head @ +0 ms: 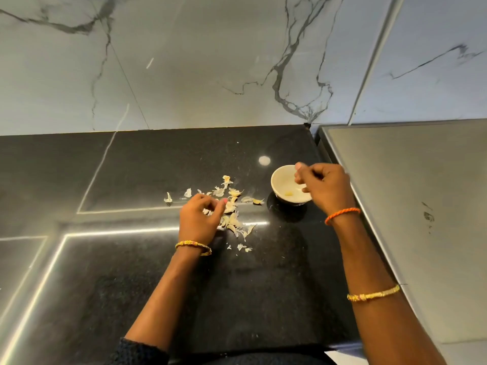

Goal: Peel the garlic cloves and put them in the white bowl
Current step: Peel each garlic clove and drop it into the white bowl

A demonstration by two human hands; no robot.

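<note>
Hovering my loosely curled, empty right hand [325, 187] over the small white ceramic bowl [283, 184], I should pinch one unpeeled clove firmly; left hand [201, 216] fingers the papery garlic pile [233, 206], grip unclear

Across the top of the frame the wall [184, 61] is pale grey marble with dark veins. The bench [131, 272] below is glossy black, finely speckled. At centre lie pale cream and tan garlic skins [233, 219]. The white bowl [283, 184] holds a pale yellow clove [289, 193]. An orange thread bracelet [342, 215] sits at right, and a grey brushed-metal surface [421, 219] fills the right edge.
</note>
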